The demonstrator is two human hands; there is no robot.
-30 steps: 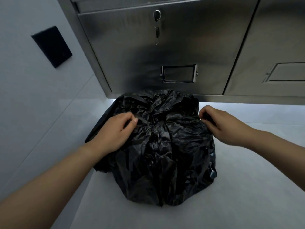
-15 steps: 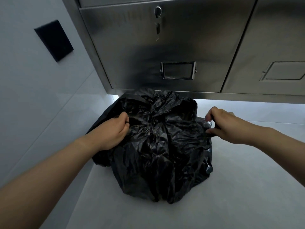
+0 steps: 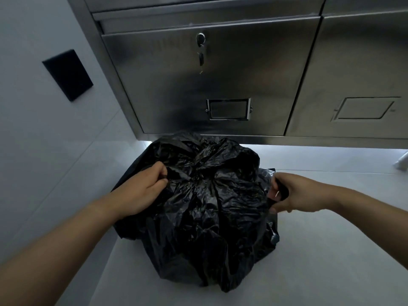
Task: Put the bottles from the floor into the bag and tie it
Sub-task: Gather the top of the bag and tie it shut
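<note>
Head view: left hand [image 3: 141,192] and right hand [image 3: 297,193] pinch upright bag [image 3: 209,221] at its top

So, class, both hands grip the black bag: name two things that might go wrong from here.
The bag looks thin and crinkled; it might tear if the left hand and right hand pull from opposite sides. The right hand holds only a narrow strip, which could slip free and leave the top loose.
</note>
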